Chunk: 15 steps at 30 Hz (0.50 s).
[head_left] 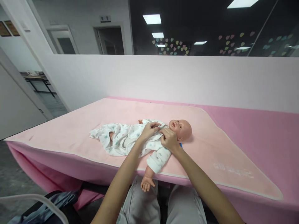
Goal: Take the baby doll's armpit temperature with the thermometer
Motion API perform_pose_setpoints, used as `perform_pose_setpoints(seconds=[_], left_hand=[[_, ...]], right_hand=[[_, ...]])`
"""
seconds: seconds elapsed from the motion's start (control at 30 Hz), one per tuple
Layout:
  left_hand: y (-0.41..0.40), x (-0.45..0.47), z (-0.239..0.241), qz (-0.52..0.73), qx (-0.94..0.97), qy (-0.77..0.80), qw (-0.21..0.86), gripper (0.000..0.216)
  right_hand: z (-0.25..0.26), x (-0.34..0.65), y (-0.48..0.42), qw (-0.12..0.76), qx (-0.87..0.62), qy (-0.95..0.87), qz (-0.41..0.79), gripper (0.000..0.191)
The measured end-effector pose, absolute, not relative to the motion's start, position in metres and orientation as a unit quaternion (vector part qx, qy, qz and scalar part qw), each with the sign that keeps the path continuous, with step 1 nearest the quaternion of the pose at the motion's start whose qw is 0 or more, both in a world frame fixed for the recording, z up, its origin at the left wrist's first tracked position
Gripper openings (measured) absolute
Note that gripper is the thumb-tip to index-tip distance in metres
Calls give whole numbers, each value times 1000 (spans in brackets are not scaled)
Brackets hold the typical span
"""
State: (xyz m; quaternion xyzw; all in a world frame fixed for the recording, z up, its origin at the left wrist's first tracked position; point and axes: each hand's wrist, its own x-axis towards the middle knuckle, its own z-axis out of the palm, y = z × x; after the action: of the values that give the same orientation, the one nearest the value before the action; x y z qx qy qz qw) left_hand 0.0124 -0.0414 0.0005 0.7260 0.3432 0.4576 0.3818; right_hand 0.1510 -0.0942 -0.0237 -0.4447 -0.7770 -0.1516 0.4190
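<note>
Your left hand (149, 132) and right hand (170, 140) are curled close together at the chest of the outfit (135, 132); their fingertips are hidden, so you cannot tell whether either pinches cloth. The doll (184, 129) lies face-up on the mat (210, 149), its near arm past the edge. Cloth covers most of its legs. A blue scrap (180, 145) behind your right wrist is unclear, and the mat's lettering is unreadable.
</note>
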Motion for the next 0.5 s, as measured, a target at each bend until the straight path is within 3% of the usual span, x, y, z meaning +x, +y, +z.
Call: perform_pose_setpoints(seconds=[0.2,0.33,0.5], left_hand=[[-36,11,-4,493,690,353,396,33],[-30,10,-6,547,626,402,384,36],[-24,11,-5,611,483,402,481,32]], right_hand=[[-9,157,-97,387,-445,-793,-154,29],[6,176,-133,419,-528,-719,-170,31],[-28,200,-213,290,-712,-619,-165,19]])
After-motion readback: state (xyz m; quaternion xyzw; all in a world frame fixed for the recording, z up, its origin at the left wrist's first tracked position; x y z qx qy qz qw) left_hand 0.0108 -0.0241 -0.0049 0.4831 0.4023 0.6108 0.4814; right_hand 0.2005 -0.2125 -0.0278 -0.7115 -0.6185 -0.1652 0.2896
